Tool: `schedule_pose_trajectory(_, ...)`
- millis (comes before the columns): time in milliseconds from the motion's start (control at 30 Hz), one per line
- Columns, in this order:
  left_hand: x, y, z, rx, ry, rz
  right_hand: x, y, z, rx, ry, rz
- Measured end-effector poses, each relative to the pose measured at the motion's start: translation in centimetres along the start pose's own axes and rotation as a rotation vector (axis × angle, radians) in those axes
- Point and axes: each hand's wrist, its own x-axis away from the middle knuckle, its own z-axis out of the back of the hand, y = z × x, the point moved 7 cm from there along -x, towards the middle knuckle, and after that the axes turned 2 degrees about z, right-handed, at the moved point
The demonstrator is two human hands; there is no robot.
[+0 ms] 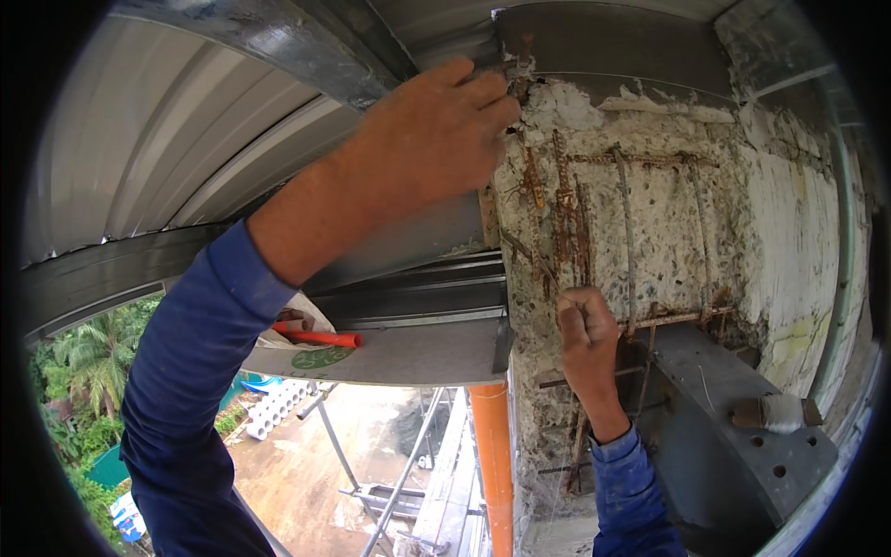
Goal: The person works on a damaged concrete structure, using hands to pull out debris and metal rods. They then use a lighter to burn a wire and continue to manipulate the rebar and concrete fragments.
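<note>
My left hand (441, 130) is raised at the upper left edge of a rough, broken concrete face (659, 223). Its fingers are curled towards the corner, and whatever they grip is hidden. Lower down, my right hand (587, 325) is closed in a pinch before the concrete, just beneath rusty upright reinforcing bars (568, 204). What it pinches is too small to make out. More exposed bars, such as a thin upright rod (626, 241), cross the concrete to the right.
A grey steel beam (710, 399) with bolt holes juts out at lower right, bearing a spool of white string (784, 414). At left, a red tube (320, 339) lies on a ledge (418, 357). An orange pipe (492, 455) drops beside scaffolding (399, 483), high above ground.
</note>
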Motion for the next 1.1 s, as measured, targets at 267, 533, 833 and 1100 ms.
schedule_pose_trajectory(267,-1.2,-5.6,-5.0,0.115,0.132,0.61,-1.2,-1.8,-3.4,-0.057,-0.005,0.018)
schedule_pose_trajectory(533,-0.2,-8.5,-10.2,0.396,0.019,1.042,-3.1,-0.6,-4.3,-0.017,0.017,0.095)
schedule_pose_trajectory(833,-0.7,-9.0,-17.8,-0.055,-0.412,0.363,-3.4,-1.0,-5.5,-0.021,-0.016,0.084)
schedule_pose_trajectory(1100,-0.3,-8.2,-13.9,0.406,-0.277,1.042,-3.5,-1.0,-5.5,0.0,-0.003,0.109)
